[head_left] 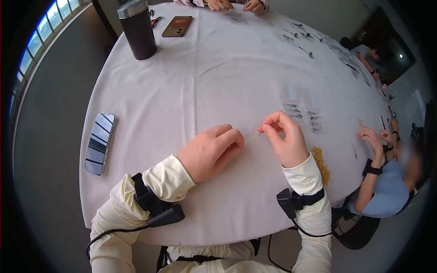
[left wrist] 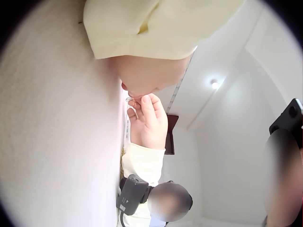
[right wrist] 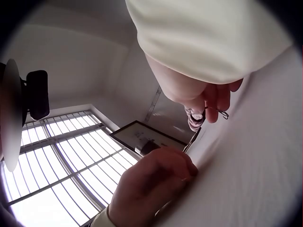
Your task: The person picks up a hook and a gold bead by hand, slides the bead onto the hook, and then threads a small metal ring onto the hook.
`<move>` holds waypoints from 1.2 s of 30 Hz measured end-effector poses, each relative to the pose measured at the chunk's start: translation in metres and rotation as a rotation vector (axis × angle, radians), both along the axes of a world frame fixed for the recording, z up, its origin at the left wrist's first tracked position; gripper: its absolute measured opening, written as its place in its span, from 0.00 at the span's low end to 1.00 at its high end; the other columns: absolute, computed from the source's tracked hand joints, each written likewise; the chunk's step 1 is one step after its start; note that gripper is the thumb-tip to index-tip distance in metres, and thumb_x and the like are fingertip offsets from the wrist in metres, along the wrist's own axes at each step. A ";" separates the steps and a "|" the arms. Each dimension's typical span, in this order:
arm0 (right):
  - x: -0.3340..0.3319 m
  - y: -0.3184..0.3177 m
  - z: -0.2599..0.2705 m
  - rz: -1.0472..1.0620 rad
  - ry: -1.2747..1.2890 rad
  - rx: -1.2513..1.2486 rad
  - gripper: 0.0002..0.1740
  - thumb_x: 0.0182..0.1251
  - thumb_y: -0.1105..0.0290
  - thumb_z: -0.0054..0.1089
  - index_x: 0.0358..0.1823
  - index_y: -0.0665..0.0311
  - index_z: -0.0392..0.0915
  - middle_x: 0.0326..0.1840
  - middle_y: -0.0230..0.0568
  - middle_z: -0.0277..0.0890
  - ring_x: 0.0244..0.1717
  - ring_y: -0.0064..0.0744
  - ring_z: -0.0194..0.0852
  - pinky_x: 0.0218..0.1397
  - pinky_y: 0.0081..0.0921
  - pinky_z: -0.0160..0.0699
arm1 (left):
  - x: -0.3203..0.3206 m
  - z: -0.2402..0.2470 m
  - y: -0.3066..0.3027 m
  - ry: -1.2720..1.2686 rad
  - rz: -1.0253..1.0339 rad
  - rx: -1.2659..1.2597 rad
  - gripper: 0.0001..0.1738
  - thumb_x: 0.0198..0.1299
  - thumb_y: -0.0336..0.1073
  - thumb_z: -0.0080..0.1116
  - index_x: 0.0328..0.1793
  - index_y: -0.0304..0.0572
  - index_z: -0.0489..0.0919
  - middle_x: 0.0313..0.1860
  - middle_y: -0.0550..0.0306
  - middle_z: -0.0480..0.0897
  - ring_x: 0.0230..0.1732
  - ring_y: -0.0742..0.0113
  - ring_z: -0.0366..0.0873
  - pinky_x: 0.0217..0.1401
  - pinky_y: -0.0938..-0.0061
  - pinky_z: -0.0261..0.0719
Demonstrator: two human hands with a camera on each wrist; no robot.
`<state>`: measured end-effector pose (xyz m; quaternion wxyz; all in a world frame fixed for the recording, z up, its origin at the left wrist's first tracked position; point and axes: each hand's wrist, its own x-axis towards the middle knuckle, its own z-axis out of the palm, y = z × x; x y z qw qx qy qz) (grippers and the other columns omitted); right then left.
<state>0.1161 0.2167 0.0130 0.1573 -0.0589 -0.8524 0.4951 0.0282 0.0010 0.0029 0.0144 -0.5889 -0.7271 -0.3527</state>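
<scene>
Between thumb and index finger, the right hand (head_left: 287,139) pinches a thin dark wire-like piece (right wrist: 222,113), whose looped end sticks out in the right wrist view. To its left, the left hand (head_left: 211,152) is held low over the white cloth, back up and fingers bent downward. A tiny pale piece (head_left: 243,150) shows at the left fingertips, too small to identify; the thumb is hidden from above. The two hands are apart. A heap of thin yellow pieces (head_left: 321,166) lies beside the right wrist, and clear packs with dark pieces (head_left: 315,120) lie beyond the right hand.
A phone (head_left: 100,144) lies at the left edge of the table (head_left: 150,104). Farther back stand a dark tumbler (head_left: 138,34) and another phone (head_left: 177,26). Small tools (head_left: 306,51) are scattered at the back right. Other people sit at the far side and at the right.
</scene>
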 end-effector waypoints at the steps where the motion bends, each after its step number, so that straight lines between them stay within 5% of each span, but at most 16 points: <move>1: 0.002 -0.001 0.001 0.005 -0.001 -0.003 0.03 0.68 0.76 0.61 0.40 0.65 0.76 0.35 0.33 0.84 0.41 0.27 0.83 0.47 0.27 0.73 | 0.003 0.006 -0.001 -0.411 0.024 0.008 0.05 0.67 0.30 0.61 0.47 0.38 0.78 0.41 0.58 0.80 0.41 0.67 0.78 0.45 0.71 0.80; 2: 0.004 -0.003 0.002 -0.002 0.013 -0.052 0.05 0.68 0.76 0.62 0.42 0.65 0.76 0.36 0.32 0.84 0.43 0.26 0.82 0.48 0.26 0.72 | 0.005 0.009 -0.002 -0.820 0.049 0.019 0.05 0.71 0.31 0.58 0.48 0.37 0.78 0.41 0.59 0.81 0.41 0.71 0.78 0.46 0.73 0.79; 3: 0.005 -0.005 0.005 -0.010 0.025 -0.101 0.06 0.68 0.75 0.63 0.44 0.65 0.76 0.36 0.31 0.85 0.45 0.24 0.82 0.50 0.26 0.71 | 0.005 0.011 -0.002 -0.821 0.054 0.018 0.05 0.71 0.31 0.58 0.48 0.37 0.78 0.41 0.59 0.81 0.41 0.71 0.78 0.46 0.73 0.79; 5: 0.008 -0.012 0.013 -0.005 0.005 -0.079 0.07 0.67 0.74 0.64 0.45 0.64 0.78 0.37 0.31 0.85 0.45 0.23 0.81 0.50 0.26 0.70 | 0.005 0.012 0.000 -1.208 -0.010 0.145 0.07 0.76 0.33 0.52 0.48 0.38 0.78 0.40 0.61 0.81 0.41 0.75 0.76 0.48 0.76 0.77; 11: 0.009 -0.021 0.007 0.023 -0.024 -0.052 0.10 0.66 0.71 0.68 0.47 0.60 0.84 0.38 0.30 0.87 0.45 0.22 0.80 0.49 0.27 0.69 | -0.002 0.007 0.000 -1.412 -0.031 0.312 0.05 0.75 0.33 0.52 0.50 0.41 0.77 0.40 0.64 0.78 0.39 0.75 0.74 0.47 0.77 0.76; 25: 0.008 -0.020 -0.003 0.051 -0.023 -0.246 0.04 0.71 0.72 0.61 0.43 0.62 0.81 0.39 0.28 0.86 0.42 0.20 0.79 0.47 0.22 0.66 | -0.006 -0.008 0.003 -1.374 -0.028 0.328 0.01 0.71 0.29 0.54 0.45 0.41 0.74 0.40 0.61 0.79 0.37 0.77 0.74 0.39 0.79 0.74; 36: 0.008 -0.037 -0.004 0.062 0.140 -0.031 0.04 0.66 0.76 0.64 0.41 0.63 0.81 0.39 0.31 0.84 0.42 0.28 0.77 0.48 0.27 0.71 | 0.002 -0.009 0.005 -1.237 -0.013 0.312 0.04 0.68 0.25 0.59 0.45 0.39 0.75 0.41 0.64 0.80 0.38 0.80 0.74 0.42 0.81 0.76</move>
